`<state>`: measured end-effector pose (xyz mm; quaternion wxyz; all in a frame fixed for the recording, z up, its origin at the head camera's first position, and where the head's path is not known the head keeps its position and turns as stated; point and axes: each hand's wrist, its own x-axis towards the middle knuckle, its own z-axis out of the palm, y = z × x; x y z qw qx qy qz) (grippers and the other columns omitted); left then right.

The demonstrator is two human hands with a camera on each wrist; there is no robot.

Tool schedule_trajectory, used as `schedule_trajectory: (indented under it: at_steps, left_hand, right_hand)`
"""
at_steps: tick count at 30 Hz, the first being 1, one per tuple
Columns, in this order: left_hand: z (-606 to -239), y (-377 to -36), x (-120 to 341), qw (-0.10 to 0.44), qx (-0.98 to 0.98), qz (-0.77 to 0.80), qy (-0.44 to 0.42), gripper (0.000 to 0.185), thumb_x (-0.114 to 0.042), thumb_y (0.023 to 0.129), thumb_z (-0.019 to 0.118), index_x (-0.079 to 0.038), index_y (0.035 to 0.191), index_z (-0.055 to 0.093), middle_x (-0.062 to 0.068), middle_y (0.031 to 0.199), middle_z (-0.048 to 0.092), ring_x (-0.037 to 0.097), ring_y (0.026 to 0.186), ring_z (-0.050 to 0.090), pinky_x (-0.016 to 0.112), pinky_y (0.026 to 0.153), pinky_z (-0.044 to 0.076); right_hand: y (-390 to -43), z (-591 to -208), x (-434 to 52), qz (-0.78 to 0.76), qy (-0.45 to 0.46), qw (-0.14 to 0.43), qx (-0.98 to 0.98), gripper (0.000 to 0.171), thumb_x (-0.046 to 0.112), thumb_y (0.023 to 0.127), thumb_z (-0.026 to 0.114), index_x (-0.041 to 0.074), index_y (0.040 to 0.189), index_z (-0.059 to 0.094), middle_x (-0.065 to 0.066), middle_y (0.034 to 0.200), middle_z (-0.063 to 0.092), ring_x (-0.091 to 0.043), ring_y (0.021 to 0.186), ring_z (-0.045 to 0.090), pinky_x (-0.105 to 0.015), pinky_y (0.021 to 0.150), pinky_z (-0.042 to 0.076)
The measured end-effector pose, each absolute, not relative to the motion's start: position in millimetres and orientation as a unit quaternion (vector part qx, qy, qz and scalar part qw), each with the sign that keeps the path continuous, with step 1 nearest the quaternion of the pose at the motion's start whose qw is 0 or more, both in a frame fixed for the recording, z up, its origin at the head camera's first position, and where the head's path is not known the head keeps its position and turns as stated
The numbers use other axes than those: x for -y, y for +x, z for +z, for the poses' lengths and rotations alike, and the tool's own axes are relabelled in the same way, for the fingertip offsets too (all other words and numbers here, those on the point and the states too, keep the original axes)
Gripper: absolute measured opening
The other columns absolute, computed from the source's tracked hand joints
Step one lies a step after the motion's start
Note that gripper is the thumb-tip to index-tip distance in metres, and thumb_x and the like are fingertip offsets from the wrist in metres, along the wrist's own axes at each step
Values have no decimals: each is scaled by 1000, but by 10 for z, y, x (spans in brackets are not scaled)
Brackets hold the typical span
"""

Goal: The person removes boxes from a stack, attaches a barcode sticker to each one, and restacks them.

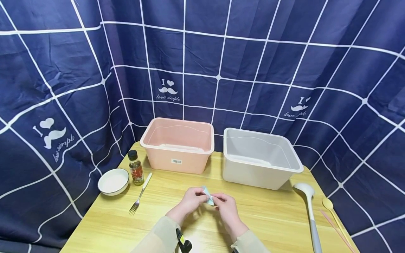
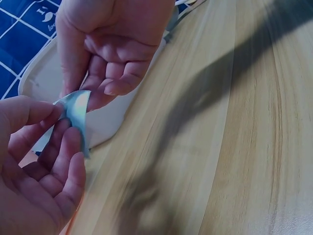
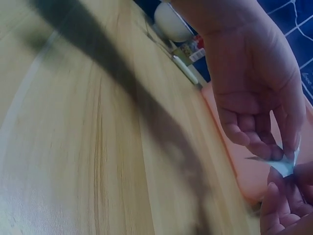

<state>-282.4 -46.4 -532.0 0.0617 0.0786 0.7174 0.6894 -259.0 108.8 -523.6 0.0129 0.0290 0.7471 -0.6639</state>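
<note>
Both hands pinching small pale-blue paper slip (image 1: 208, 195): left hand (image 1: 190, 202) gripping left edge, right hand (image 1: 225, 207) gripping right edge; slip standing upright between fingertips.

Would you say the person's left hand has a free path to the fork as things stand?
Probably yes: the fork lies in the open left of the left hand, nothing between, though that hand pinches a small packet.

Both hands (image 1: 209, 203) pinching pale wrapper (image 1: 208, 195), wooden table (image 1: 269, 218)
</note>
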Motion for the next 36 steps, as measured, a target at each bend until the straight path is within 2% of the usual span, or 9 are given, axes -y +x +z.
schedule_trajectory:
  at_steps: [6, 13, 21, 29, 32, 36]
  left_hand:
    - [-5321, -2813, 478, 78, -699, 708, 73, 11, 3, 84, 65, 10, 91, 68, 3, 81, 67, 14, 72, 59, 43, 71, 55]
    - [-5336, -2819, 494, 67, -687, 723, 19, 4, 1, 83, 66, -1, 79, 66, 3, 74, 66, 18, 70, 63, 34, 63, 52]
    - [-5404, -2843, 543, 61, -664, 745, -14, 7, 3, 85, 65, -3, 83, 64, 1, 72, 62, 12, 61, 61, 27, 60, 47]
    - [-5370, -2882, 676, 67, -661, 747, -4, 4, 5, 87, 59, 6, 90, 62, 0, 70, 62, 10, 59, 58, 24, 57, 42]
    - [-5341, -2903, 734, 66, -665, 744, 3, 7, 5, 87, 61, 10, 92, 61, 1, 72, 62, 10, 60, 58, 23, 57, 42]
    - [-5342, -2932, 810, 69, -677, 733, -4, 9, 2, 87, 64, 9, 94, 63, 1, 75, 62, 9, 61, 58, 23, 58, 43]
  right_hand:
    - [-2627, -5267, -1163, -675, 37, 16, -737, 20, 2, 95, 61, -13, 107, 65, -13, 90, 71, -15, 73, 64, -29, 63, 51]
    - [-2642, -5227, -1247, -675, 44, -3, -737, 20, -1, 95, 59, -17, 107, 62, -15, 85, 71, -16, 68, 64, -29, 60, 50]
    - [-2635, -5252, -1246, -679, 61, 7, -732, 21, -1, 95, 59, -18, 108, 61, -19, 87, 71, -16, 68, 65, -27, 61, 50]
    - [-2649, -5224, -1286, -678, 53, -6, -733, 21, -2, 95, 58, -17, 109, 61, -15, 84, 70, -16, 68, 65, -28, 60, 50]
    - [-2649, -5185, -1299, -671, 51, -14, -740, 21, -2, 95, 58, -17, 109, 61, -16, 85, 71, -16, 68, 65, -28, 61, 51]
    - [-2652, -5173, -1336, -669, 55, -23, -741, 21, -3, 94, 59, -17, 110, 61, -17, 86, 71, -16, 68, 65, -29, 62, 52]
